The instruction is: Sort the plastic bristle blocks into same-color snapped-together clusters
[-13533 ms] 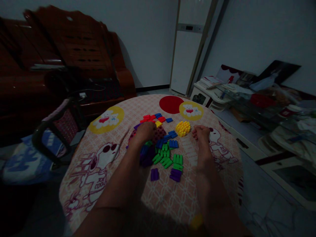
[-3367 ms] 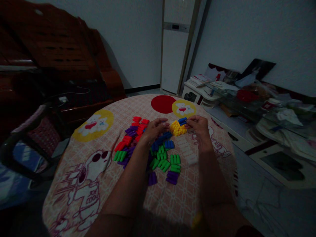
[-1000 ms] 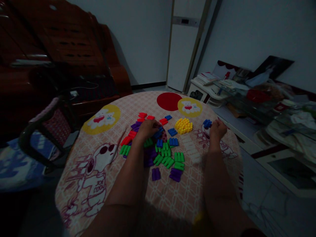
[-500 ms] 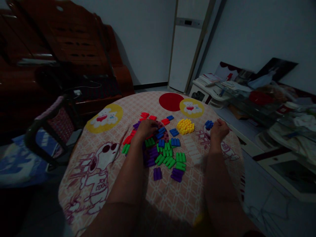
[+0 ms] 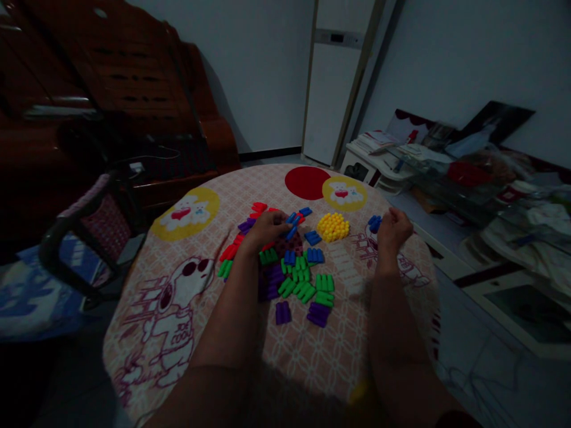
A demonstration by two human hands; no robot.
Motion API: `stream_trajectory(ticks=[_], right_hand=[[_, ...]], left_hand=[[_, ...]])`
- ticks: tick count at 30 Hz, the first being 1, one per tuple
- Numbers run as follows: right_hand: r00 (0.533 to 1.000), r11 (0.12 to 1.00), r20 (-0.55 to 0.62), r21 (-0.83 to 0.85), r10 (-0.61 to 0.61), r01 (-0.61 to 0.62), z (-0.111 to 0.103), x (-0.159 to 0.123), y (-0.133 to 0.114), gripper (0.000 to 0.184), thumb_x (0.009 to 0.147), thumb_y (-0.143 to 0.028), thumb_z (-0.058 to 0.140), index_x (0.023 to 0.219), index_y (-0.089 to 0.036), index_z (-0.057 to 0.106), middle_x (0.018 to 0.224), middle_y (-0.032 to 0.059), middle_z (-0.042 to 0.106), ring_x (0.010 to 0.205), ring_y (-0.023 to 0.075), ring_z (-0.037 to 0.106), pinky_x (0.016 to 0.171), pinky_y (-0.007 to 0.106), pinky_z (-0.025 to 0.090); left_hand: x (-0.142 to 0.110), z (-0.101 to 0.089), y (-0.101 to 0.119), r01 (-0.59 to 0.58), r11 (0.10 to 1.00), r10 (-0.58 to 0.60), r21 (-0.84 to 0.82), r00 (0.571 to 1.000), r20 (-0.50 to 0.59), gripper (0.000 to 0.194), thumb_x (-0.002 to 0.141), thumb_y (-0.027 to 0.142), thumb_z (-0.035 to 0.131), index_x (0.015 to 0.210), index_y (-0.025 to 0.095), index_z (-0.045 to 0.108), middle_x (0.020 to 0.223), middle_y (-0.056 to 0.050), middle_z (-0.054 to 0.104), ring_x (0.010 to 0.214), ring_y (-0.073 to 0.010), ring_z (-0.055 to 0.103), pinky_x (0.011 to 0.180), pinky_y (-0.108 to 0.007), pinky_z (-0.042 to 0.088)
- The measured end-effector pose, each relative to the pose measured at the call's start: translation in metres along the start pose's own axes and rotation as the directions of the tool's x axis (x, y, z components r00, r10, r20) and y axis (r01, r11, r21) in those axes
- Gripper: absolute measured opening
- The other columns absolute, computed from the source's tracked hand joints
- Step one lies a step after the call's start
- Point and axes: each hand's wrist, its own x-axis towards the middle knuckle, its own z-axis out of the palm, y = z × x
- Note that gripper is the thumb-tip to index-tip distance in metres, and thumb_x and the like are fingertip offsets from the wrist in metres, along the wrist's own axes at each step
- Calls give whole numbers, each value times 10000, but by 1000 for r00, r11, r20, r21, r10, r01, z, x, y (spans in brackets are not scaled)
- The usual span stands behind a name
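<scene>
My left hand (image 5: 270, 229) is closed with its fingertips on a blue building block (image 5: 292, 224), lifted over the pile. Below it shows a dark reddish, holed piece (image 5: 291, 245), partly hidden. My right hand (image 5: 395, 229) is closed at the table's right side. Small blue building blocks (image 5: 375, 223) jut out at its thumb side; the grip itself is hard to see. Between the hands lie a yellow cluster of knobbly pieces (image 5: 333, 227) and a loose blue block (image 5: 313, 238). Green blocks (image 5: 301, 274) and purple blocks (image 5: 272, 280) lie nearer me.
A patterned cloth covers the round table (image 5: 241, 368). Red blocks (image 5: 232, 246) lie left of the pile. A chair (image 5: 89, 232) stands at the left, before a wooden bench (image 5: 134, 89). At the right, a cluttered cabinet (image 5: 450, 238) runs along the wall.
My left hand has lifted the blue block up off the dark reddish piece, uncovering more of it. My right hand stays nearly in place, with the blue blocks still beside its thumb.
</scene>
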Motion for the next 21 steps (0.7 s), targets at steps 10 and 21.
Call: stream_trajectory(ticks=[10,21], right_hand=[[647,861,722,468,-243,-199,17,-65,-107,360,729,-449,714,969,-183,754,732,12,716,598,147,652,536,252,549],[590,827,793,430,-154,-362,23,-73,-107,377,640,-513,779,791,-191,656,524,-13,648,439,135,593,406,232,499]], left_hand=[[-10,30,33,-96,974,134,-204,974,181,333,761,435,710,970,182,654,744,3,656,644,-148,603,569,-246,452],[-14,8,32,45,985,12,-166,945,326,327,676,439,787,802,148,707,631,-3,642,516,-118,541,488,-238,393]])
